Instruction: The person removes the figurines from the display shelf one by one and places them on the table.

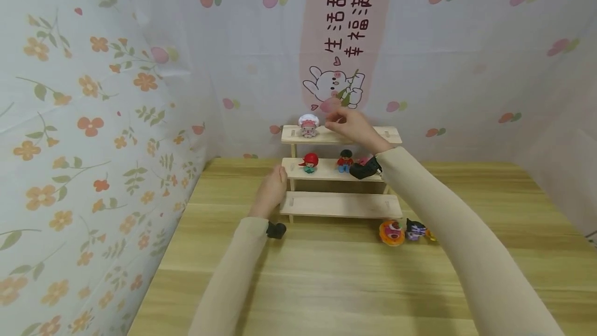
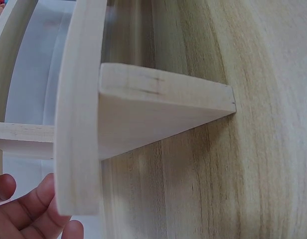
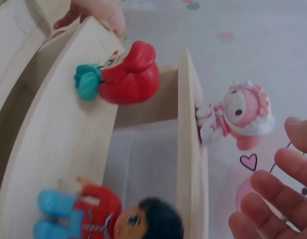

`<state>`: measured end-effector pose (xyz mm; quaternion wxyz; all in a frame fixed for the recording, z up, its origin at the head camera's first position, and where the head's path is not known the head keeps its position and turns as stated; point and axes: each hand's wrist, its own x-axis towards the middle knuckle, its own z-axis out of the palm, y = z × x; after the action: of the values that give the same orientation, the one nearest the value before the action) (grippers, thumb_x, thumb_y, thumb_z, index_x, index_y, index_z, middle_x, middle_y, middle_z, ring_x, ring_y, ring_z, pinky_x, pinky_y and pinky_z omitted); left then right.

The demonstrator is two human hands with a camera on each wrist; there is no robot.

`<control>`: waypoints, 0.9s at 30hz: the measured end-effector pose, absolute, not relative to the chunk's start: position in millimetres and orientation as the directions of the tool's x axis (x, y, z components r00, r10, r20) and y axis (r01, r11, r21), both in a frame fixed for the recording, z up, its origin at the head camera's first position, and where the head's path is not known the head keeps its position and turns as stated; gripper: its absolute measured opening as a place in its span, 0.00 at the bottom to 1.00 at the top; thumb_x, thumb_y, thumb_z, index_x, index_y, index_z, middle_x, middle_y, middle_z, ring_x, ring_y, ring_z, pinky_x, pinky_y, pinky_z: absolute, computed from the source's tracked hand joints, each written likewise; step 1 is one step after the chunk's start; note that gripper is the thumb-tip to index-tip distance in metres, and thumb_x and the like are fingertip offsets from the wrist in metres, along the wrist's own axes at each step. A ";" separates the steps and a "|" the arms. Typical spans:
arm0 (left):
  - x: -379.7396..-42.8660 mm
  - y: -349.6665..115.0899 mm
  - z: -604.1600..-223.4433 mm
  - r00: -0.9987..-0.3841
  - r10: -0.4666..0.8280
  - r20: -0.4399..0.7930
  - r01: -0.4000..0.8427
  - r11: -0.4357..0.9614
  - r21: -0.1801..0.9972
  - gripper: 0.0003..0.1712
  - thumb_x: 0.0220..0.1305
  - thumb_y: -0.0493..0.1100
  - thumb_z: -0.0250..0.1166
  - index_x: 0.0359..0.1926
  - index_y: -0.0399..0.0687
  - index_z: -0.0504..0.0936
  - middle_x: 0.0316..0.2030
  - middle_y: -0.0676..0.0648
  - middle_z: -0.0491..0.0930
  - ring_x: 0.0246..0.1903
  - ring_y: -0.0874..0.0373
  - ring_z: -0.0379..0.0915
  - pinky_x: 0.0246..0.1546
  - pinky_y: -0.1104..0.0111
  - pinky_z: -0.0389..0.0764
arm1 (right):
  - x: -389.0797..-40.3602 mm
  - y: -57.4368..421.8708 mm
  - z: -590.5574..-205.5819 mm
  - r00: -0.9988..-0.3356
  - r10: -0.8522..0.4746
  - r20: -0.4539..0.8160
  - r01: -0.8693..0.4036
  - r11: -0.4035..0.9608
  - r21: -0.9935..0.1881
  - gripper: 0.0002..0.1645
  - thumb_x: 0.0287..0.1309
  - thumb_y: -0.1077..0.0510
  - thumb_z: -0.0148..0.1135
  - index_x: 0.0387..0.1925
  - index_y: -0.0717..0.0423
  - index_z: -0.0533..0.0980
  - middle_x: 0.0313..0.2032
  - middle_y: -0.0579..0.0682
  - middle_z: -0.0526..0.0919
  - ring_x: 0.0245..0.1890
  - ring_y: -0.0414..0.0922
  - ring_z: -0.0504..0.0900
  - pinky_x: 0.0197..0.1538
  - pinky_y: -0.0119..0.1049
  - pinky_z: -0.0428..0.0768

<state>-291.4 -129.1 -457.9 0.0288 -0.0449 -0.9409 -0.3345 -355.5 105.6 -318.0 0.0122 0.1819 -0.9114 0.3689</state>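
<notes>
A three-tier wooden display shelf [image 1: 340, 205] stands against the back cloth. My left hand [image 1: 271, 188] grips the left end of its middle board, with the thumb and fingers [image 3: 111, 17] about the corner. Over the top board, my right hand [image 1: 353, 127] hovers with fingers spread and nothing between them. Just left of it sits a pink figurine with a white frilly hat [image 1: 308, 128]. The middle board bears a red-haired figurine with a teal tail [image 3: 131, 77] and a black-haired figurine in red and blue [image 1: 344, 161]. A pink figurine [image 1: 363, 160] there is partly hidden by the right wrist.
On the table, by the shelf's front right corner, are an orange round figurine [image 1: 392, 233], a black and purple figurine [image 1: 414, 230] and a yellow one [image 1: 431, 236] partly behind the right sleeve. A flowered cloth [image 1: 93, 170] hangs along the left side.
</notes>
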 end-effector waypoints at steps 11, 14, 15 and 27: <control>-288.2 -125.3 -454.5 -0.996 0.068 0.062 0.092 0.767 0.635 0.25 0.77 0.54 0.26 0.48 0.44 0.66 0.21 0.45 0.69 0.24 0.50 0.71 0.29 0.58 0.73 | -362.5 80.8 -315.3 -0.919 -0.344 0.191 -0.375 0.617 -0.691 0.18 0.60 0.54 0.63 0.48 0.60 0.76 0.50 0.55 0.76 0.49 0.51 0.76 0.55 0.45 0.73; -287.0 -124.6 -454.0 -0.996 0.072 0.061 0.094 0.762 0.640 0.25 0.77 0.53 0.27 0.48 0.43 0.66 0.21 0.45 0.69 0.24 0.50 0.71 0.28 0.58 0.73 | -362.6 75.5 -315.8 -0.923 -0.335 0.190 -0.369 0.627 -0.686 0.19 0.60 0.53 0.64 0.48 0.60 0.76 0.49 0.54 0.77 0.48 0.50 0.76 0.54 0.44 0.73; -287.1 -124.4 -454.2 -0.995 0.072 0.064 0.096 0.763 0.640 0.24 0.77 0.53 0.27 0.47 0.43 0.66 0.21 0.46 0.69 0.25 0.50 0.71 0.29 0.58 0.73 | -362.4 73.9 -315.6 -0.925 -0.329 0.188 -0.364 0.630 -0.686 0.19 0.59 0.52 0.65 0.48 0.60 0.76 0.48 0.55 0.77 0.48 0.50 0.76 0.54 0.44 0.73; -288.8 -125.5 -455.2 -0.993 0.046 0.107 0.104 0.763 0.637 0.22 0.77 0.50 0.30 0.45 0.42 0.67 0.23 0.44 0.70 0.29 0.47 0.74 0.33 0.53 0.75 | -363.4 63.2 -316.8 -0.932 -0.296 0.210 -0.360 0.679 -0.640 0.17 0.60 0.55 0.64 0.46 0.61 0.77 0.46 0.57 0.80 0.47 0.52 0.77 0.53 0.45 0.74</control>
<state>-288.8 -125.5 -455.2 0.0424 -0.0399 -0.9380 -0.3416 -363.4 63.2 -316.8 0.0446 0.1791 -0.9151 0.3585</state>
